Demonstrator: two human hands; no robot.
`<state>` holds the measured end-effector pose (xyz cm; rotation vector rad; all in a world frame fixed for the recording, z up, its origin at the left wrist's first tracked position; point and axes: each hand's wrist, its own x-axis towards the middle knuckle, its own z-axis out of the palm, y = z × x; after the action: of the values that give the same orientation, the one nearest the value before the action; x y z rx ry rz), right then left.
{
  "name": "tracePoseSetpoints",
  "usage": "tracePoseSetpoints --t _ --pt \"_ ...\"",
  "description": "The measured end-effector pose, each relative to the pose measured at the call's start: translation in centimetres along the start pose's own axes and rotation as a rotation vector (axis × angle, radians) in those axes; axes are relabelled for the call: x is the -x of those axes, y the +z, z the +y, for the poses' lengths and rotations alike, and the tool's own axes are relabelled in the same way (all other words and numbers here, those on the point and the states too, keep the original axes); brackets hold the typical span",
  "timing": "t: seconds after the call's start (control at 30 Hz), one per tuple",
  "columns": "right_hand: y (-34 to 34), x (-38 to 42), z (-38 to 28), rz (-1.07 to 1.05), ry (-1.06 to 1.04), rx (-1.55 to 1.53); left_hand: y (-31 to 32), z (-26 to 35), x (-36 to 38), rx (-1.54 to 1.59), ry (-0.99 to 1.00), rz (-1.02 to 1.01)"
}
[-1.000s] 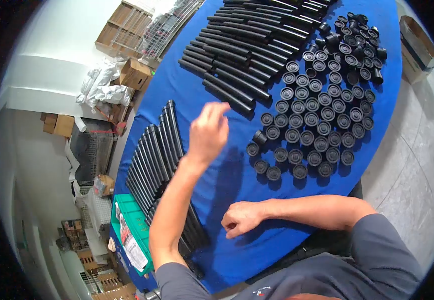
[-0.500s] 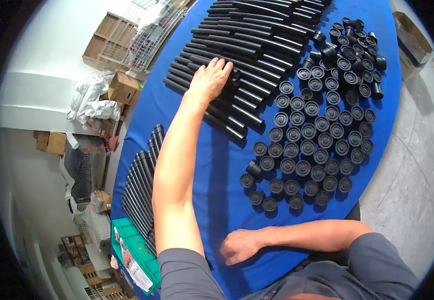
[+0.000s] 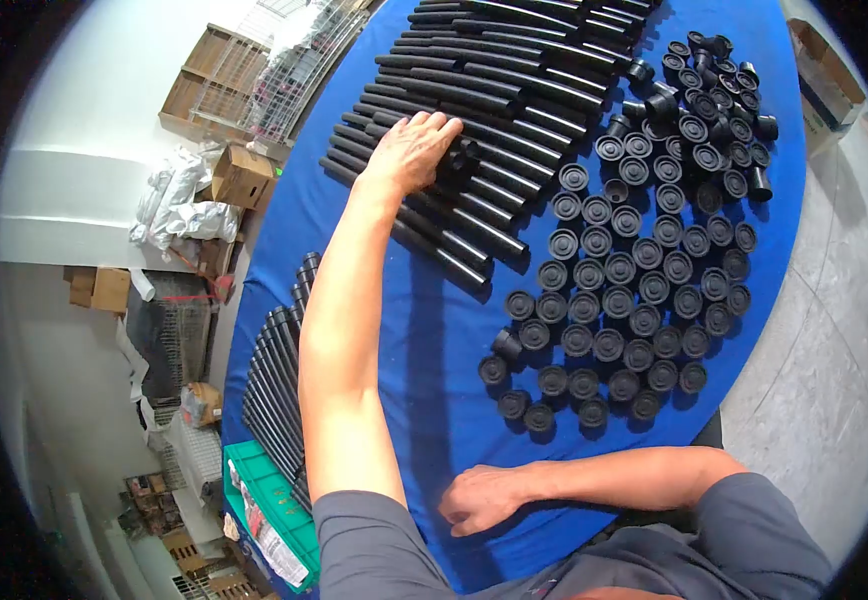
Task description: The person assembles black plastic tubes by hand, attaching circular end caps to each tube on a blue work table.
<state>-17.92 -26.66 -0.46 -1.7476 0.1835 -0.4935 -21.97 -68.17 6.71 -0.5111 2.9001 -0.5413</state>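
Note:
My left hand [image 3: 412,152] is over the row of black tubes [image 3: 494,140], back of the hand up and fingers curled down around a black tube [image 3: 462,152] whose round end shows beside the fingertips. The palm side is hidden. Close to my body, my right hand [image 3: 482,498] rests on the blue cloth with its fingers folded in, and nothing shows in it. Many round black caps [image 3: 618,300] are spread to the right of the tubes, most with their ringed faces up.
More black tubes [image 3: 279,370] lie in a slanted stack at the left edge of the blue-covered table [image 3: 434,400]. A green crate [image 3: 254,470] with printed paper stands beside them. Cardboard boxes [image 3: 244,175] and wire racks are along the wall; another box [image 3: 824,75] is at the right.
My left hand has drawn slightly left and down over the tubes, and more of the round tube end shows beside it. The right hand stays in place.

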Motion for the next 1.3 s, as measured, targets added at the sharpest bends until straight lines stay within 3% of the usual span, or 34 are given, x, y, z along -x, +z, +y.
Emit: tracePoseSetpoints --t 0.4,0.47,0.67,0.93,1.13,1.17,1.3 --pt "0.1 0.0 0.6 -0.003 -0.029 0.008 -1.0 1.0 2.3 0.062 -0.121 0.204" --pt "0.6 0.1 0.7 0.053 -0.043 -0.017 -2.1 1.6 4.1 0.087 -0.115 0.257" --pt "-0.5 0.4 -0.3 -0.050 -0.018 0.078 -6.1 6.9 13.8 0.083 0.031 0.378" --pt "0.0 0.3 0.3 -0.027 -0.120 0.176 -1.7 14.0 24.2 0.137 0.144 0.182" --pt "0.2 0.4 0.3 -0.021 -0.122 0.251 -2.5 14.8 25.2 0.093 0.121 -0.063" --pt "-0.1 0.5 -0.1 -0.024 -0.097 0.206 -3.2 15.2 25.3 0.032 0.107 -0.183" --pt "-0.1 0.5 -0.3 -0.021 -0.090 0.198 -3.3 15.4 25.8 0.057 0.095 -0.216"
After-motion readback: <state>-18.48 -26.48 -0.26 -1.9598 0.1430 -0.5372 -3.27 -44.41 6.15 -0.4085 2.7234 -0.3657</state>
